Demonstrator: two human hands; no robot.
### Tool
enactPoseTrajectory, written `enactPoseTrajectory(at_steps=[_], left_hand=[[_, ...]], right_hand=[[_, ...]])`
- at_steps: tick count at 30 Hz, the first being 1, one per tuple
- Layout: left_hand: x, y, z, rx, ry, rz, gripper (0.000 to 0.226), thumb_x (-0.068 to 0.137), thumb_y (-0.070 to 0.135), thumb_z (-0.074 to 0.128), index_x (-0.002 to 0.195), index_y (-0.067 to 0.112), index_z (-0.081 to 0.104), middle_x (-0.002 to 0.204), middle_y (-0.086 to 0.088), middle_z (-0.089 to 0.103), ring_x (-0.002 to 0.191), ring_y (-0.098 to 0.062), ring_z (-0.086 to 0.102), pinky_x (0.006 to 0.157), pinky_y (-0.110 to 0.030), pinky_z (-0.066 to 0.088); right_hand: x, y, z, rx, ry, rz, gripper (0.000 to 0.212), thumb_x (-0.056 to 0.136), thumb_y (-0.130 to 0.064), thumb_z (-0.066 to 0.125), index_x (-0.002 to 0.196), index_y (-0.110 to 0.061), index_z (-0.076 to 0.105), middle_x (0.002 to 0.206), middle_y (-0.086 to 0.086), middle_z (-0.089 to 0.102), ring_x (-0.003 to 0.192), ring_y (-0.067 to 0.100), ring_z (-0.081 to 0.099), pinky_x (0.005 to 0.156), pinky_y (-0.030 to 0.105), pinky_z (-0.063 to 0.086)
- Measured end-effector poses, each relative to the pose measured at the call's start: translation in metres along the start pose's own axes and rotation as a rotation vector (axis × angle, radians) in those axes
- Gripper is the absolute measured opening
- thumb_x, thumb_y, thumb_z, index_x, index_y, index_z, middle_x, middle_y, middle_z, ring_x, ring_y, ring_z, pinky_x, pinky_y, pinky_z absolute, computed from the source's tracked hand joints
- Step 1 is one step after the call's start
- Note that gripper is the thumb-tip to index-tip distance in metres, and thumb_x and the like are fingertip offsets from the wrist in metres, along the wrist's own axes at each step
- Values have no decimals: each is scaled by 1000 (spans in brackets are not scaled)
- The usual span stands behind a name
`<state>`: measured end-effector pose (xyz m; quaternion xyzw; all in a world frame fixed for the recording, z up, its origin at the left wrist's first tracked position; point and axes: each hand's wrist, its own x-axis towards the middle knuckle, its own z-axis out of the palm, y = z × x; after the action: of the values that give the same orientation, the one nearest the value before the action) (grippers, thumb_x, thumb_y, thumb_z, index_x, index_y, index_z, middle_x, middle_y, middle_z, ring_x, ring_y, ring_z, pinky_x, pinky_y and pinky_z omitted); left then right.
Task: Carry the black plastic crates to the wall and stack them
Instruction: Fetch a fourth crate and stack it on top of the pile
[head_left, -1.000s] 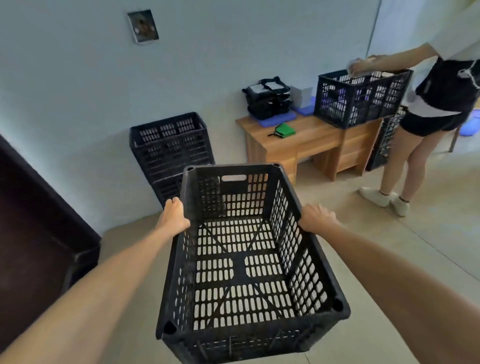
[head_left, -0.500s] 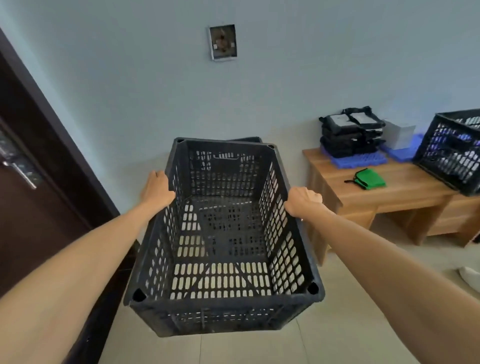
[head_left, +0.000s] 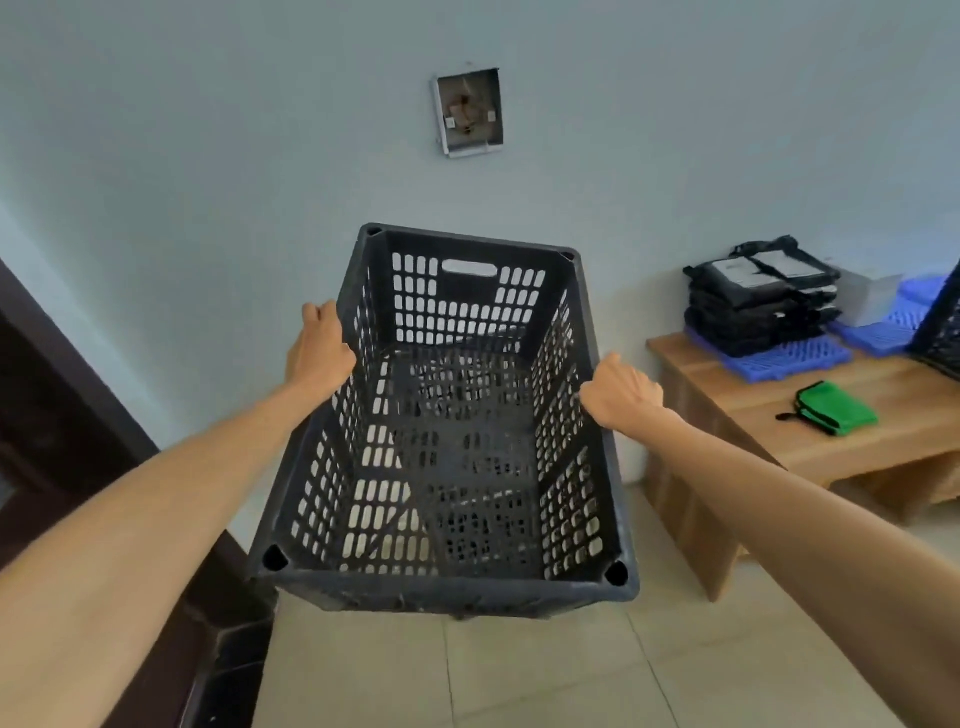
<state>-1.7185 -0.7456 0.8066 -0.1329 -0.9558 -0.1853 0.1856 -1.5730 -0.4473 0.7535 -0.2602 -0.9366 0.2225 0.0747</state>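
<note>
I hold an empty black plastic crate (head_left: 457, 592) in front of me, raised close to the pale wall (head_left: 208, 156). My left hand (head_left: 318, 349) grips its left rim and my right hand (head_left: 621, 393) grips its right rim, fingers curled over the edges. The crate's far end points at the wall. The crates stacked by the wall are hidden behind and under the one I carry; dark shapes show through its perforated floor.
A dark door (head_left: 62, 426) and its frame stand at the left. A low wooden bench (head_left: 779, 441) at the right bears a green pouch (head_left: 836, 408), black bags (head_left: 761, 296), blue trays and part of another black crate (head_left: 943, 332). An open wall socket box (head_left: 468, 111) sits above.
I have stepped closer to the wall and the crate has risen and moved forward, covering the stacked crates. The other person has left the view. Both hands keep their grip.
</note>
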Motion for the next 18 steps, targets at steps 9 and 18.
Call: enactPoseTrajectory(at_steps=[9, 18], left_hand=[[192, -20, 47, 125, -101, 326, 34, 92, 2, 45, 126, 3, 40, 123, -17, 39, 85, -31, 54, 70, -42, 47], [309, -16, 121, 179, -151, 498, 41, 92, 3, 47, 132, 6, 38, 122, -14, 41, 81, -28, 56, 68, -45, 54]], right_hand=[[62, -56, 30, 134, 77, 170, 22, 93, -24, 47, 102, -8, 35, 89, 7, 52, 79, 30, 52, 69, 36, 38], [109, -90, 56, 147, 86, 264, 28, 93, -32, 52, 100, -7, 41, 75, 8, 65, 71, 28, 65, 64, 36, 46]])
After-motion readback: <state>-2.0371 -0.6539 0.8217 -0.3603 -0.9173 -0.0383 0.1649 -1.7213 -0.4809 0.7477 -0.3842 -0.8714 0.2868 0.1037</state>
